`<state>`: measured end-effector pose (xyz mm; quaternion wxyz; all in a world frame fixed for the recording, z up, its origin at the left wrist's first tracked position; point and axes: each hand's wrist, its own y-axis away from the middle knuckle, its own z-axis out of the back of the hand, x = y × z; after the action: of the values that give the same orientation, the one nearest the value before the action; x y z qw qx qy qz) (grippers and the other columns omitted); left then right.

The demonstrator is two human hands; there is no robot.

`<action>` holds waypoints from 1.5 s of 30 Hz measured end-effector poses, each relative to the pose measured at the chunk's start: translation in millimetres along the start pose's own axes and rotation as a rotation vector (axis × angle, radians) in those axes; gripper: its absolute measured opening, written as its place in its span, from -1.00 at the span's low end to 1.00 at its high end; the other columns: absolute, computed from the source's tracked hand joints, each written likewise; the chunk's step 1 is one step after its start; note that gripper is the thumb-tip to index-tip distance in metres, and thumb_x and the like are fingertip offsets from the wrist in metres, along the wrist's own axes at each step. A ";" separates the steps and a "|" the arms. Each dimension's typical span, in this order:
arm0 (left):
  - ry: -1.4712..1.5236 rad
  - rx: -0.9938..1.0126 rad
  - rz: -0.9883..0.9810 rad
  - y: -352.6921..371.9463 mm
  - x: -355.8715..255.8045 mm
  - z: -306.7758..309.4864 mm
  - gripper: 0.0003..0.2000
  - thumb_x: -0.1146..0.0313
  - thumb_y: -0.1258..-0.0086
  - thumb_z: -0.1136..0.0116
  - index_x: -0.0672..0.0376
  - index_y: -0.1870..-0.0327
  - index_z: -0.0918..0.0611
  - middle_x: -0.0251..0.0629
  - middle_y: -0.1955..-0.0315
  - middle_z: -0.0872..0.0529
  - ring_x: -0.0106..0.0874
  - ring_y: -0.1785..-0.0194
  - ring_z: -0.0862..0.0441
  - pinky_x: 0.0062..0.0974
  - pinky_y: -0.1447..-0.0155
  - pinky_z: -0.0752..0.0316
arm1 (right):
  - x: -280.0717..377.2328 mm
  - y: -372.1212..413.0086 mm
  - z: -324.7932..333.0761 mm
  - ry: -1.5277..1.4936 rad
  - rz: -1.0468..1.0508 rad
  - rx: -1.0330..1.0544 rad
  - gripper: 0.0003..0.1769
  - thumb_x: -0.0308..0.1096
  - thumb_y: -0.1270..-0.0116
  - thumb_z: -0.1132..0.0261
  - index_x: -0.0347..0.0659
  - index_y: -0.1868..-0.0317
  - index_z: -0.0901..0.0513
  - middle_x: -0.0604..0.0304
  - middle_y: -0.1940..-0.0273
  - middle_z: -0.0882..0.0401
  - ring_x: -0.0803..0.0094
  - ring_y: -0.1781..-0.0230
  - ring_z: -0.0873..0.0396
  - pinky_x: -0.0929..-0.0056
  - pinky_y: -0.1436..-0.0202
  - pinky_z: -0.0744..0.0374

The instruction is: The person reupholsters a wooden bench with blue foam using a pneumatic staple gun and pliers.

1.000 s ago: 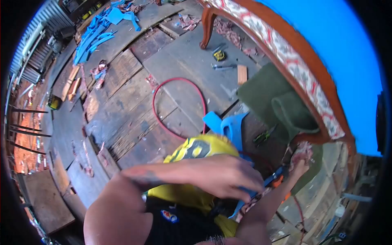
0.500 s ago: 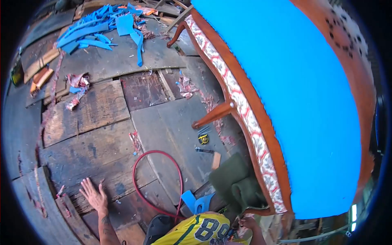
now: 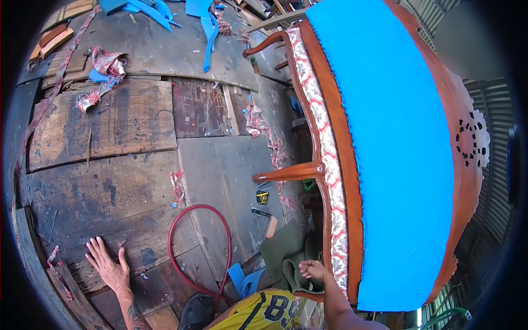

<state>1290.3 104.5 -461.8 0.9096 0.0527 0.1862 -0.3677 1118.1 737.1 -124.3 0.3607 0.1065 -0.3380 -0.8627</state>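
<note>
My left hand (image 3: pixel 111 269) lies open and flat on the worn wooden boards, its fingers spread. My right hand (image 3: pixel 313 269) has its fingers curled together just above a folded dark green sheet (image 3: pixel 281 247); what they hold, if anything, is too small to make out. To the right of it stands a carved wooden sofa (image 3: pixel 289 172) turned on its side, with a bright blue foam panel (image 3: pixel 399 148) and a strip of red-and-white patterned fabric (image 3: pixel 336 220). A red hose (image 3: pixel 172 234) loops across the floor between my hands.
A yellow-black tape measure (image 3: pixel 263 197) and a dark tool beside a small wood block (image 3: pixel 271 226) lie near the sofa leg. Blue foam scraps (image 3: pixel 245 279) rest near my lap. Torn fabric (image 3: pixel 107 69) and uneven boards lie farther off.
My right hand has come up from beside my lap to the green sheet. My left hand stays flat on the boards. The view has shifted, showing more of the sofa's carved edge.
</note>
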 end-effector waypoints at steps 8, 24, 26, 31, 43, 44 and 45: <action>-0.128 -0.047 -0.132 -2.9 -13.4 19.1 -0.28 -0.16 -0.61 0.02 0.20 -0.59 -0.31 0.08 -0.53 -0.35 0.00 -0.62 -0.20 0.07 -0.65 -0.01 | -31.6 21.3 -12.0 0.018 0.321 -0.066 -0.77 -0.33 -0.33 -0.34 -0.24 0.08 -0.76 0.12 0.27 -0.76 0.42 0.39 -0.68 0.33 0.29 -0.65; -0.468 0.025 -0.646 -6.4 -138.7 22.4 -0.28 -0.12 -0.57 -0.09 0.20 -0.56 -0.30 0.20 -0.47 -0.33 0.15 -0.57 -0.19 0.17 -0.56 -0.07 | -471.0 60.0 -106.6 -1.444 -0.160 -1.133 -0.53 -0.02 -0.33 -0.40 -0.26 -0.03 -0.77 -0.10 0.09 -0.79 0.19 0.14 -0.75 0.18 -0.10 -0.66; -0.266 0.122 -0.881 1.8 -217.1 35.8 -0.27 -0.08 -0.61 -0.06 0.22 -0.61 -0.24 0.24 -0.53 -0.27 0.18 -0.60 -0.16 0.16 -0.62 -0.02 | -477.8 43.0 -160.9 -1.076 -0.450 -1.191 -0.55 -0.08 -0.33 -0.39 -0.28 -0.05 -0.75 -0.19 0.07 -0.77 -0.03 0.09 -0.77 0.11 -0.12 -0.65; 0.346 -0.109 -1.714 161.0 -466.3 148.6 -0.18 0.13 -0.48 -0.30 0.15 -0.66 -0.15 0.30 -0.60 -0.06 0.22 -0.67 0.09 0.15 -0.67 0.16 | -466.4 10.8 -301.8 -0.548 -0.487 -1.183 -0.69 -0.22 -0.31 -0.41 -0.24 0.03 -0.75 -0.11 0.05 -0.71 -0.18 0.08 -0.67 -0.14 -0.06 -0.59; -0.020 -1.126 -2.813 457.1 -735.7 337.9 -0.35 -0.17 -0.56 0.00 -0.42 -0.65 -0.24 -0.35 -0.67 -0.14 -0.20 -0.71 -0.03 0.09 -0.68 0.05 | -532.8 50.8 -303.1 -1.082 -0.493 -1.328 -0.70 -0.24 -0.41 -0.37 -0.25 -0.01 -0.79 -0.16 0.20 -0.78 0.01 0.13 -0.79 0.14 0.05 -0.68; 0.036 -1.101 -2.887 464.2 -737.7 335.8 -0.36 -0.18 -0.57 0.05 -0.46 -0.65 -0.20 -0.43 -0.68 -0.10 -0.28 -0.72 0.01 0.04 -0.69 0.03 | -554.6 46.8 -320.6 -1.026 -0.497 -1.453 -0.66 -0.19 -0.40 -0.36 -0.25 -0.03 -0.79 -0.17 0.20 -0.79 0.03 0.09 -0.80 0.16 -0.01 -0.67; 0.113 -1.127 -2.919 470.4 -743.9 333.5 -0.37 -0.19 -0.58 0.09 -0.51 -0.66 -0.16 -0.50 -0.69 -0.05 -0.35 -0.73 0.04 -0.01 -0.70 0.02 | -563.5 54.3 -317.7 -1.208 -0.625 -1.437 -0.69 -0.22 -0.39 -0.36 -0.24 -0.01 -0.80 -0.16 0.16 -0.80 0.04 0.08 -0.80 0.17 -0.07 -0.66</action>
<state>1223.1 850.4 108.3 -0.3257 -0.4874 0.2153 -0.7810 1687.9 939.7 -360.3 -0.1375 -0.5115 0.1820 -0.8284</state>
